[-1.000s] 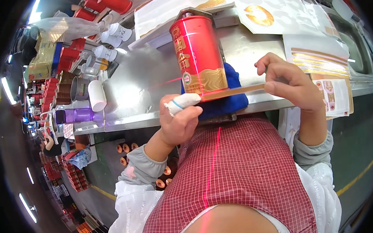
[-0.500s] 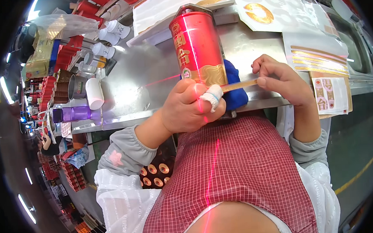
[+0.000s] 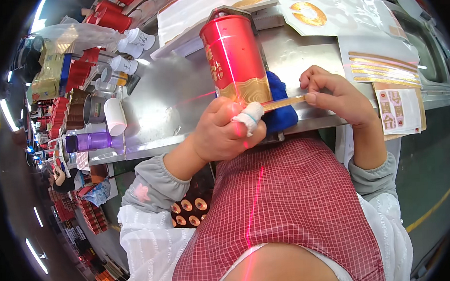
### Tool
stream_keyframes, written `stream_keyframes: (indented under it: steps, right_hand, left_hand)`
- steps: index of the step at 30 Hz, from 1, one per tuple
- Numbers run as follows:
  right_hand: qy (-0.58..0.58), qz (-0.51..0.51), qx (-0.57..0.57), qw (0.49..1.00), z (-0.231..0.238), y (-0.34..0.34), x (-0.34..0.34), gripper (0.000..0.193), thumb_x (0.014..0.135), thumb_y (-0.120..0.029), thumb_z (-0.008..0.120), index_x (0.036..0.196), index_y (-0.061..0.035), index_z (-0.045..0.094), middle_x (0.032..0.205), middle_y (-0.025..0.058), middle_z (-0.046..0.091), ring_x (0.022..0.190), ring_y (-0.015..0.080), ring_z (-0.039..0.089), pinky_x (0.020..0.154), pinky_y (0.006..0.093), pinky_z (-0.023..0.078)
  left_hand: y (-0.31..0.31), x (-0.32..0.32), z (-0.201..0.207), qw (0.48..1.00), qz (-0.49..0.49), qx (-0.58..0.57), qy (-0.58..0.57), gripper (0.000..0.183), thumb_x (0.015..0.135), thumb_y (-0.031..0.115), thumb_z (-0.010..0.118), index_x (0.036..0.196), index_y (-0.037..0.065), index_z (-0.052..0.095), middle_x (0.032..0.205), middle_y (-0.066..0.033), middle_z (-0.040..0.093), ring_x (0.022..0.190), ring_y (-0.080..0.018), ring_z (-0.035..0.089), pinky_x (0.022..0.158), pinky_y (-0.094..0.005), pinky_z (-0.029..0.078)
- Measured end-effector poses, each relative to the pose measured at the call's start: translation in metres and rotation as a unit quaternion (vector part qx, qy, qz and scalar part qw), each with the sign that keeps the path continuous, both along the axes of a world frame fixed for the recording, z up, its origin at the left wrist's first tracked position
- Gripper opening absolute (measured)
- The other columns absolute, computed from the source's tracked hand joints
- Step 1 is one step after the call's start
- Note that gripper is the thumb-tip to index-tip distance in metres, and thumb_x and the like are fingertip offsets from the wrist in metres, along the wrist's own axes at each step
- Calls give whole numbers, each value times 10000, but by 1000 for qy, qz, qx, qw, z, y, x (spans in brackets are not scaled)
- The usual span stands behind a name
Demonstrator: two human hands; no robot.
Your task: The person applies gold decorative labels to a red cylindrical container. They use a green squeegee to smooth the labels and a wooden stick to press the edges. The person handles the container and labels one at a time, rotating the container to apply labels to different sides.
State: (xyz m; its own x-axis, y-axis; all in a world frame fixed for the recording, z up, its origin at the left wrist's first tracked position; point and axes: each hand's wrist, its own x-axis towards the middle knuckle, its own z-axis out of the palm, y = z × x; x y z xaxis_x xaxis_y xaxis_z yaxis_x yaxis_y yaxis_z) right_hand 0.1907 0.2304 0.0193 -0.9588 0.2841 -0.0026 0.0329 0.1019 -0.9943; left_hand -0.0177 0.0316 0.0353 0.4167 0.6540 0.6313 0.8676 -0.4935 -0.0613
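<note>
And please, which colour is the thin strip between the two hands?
The thin strip is gold; it shows best in the head view.

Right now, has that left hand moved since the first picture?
Yes: the left hand moved right, judged against the blue cloth; it now covers more of the cloth.

A red-and-gold can [image 3: 236, 54] sits by the table [image 3: 167, 77]'s near edge, a straight gold strip [image 3: 285, 103] beside its base.
</note>
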Motion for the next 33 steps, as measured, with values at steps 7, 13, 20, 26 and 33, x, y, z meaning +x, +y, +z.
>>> stream_keyframes:
  steps: [7, 13, 20, 26, 33]
  right_hand:
    - [-13, 24, 0, 1000, 3, 0, -2, 215, 894, -172, 639, 762, -21, 561, 981, 32, 497, 864, 113, 471, 773, 238, 386]
    - [-14, 18, -18, 1000, 9, -2, -1, 219, 900, -177, 638, 759, -21, 574, 977, 32, 499, 866, 116, 477, 773, 244, 390]
    - [-22, 34, -15, 999, 2, -2, -6, 227, 890, -186, 642, 742, -56, 531, 1018, 23, 479, 839, 91, 437, 743, 227, 367]
    - [-21, 29, -18, 999, 2, -4, -7, 236, 884, -188, 643, 733, -70, 506, 1038, 20, 469, 829, 80, 415, 721, 218, 355]
    - [-9, 48, -18, 999, 0, -5, -12, 225, 889, -174, 638, 740, -64, 511, 1031, 17, 473, 832, 82, 423, 730, 221, 362]
  left_hand:
    - [-11, -2, -1, 999, 1, -20, -33, 267, 507, 80, 707, 766, 136, 671, 1037, -33, 606, 800, -205, 520, 639, -336, 442]
    - [1, -2, 1, 1000, -29, -6, 6, 268, 484, 69, 707, 744, 123, 673, 1052, -34, 609, 792, -206, 507, 640, -334, 439]
    - [-13, -1, -3, 998, 20, -34, -45, 271, 487, 105, 700, 754, 146, 675, 1046, -21, 608, 815, -208, 506, 675, -325, 438]
    - [-1, -1, 4, 999, -8, -18, 37, 275, 496, 132, 677, 771, 145, 672, 1039, -28, 613, 817, -211, 515, 664, -325, 424]
    - [-15, -2, -6, 998, 18, -17, -52, 243, 492, 97, 680, 733, 114, 655, 1043, -48, 628, 769, -221, 504, 622, -329, 403]
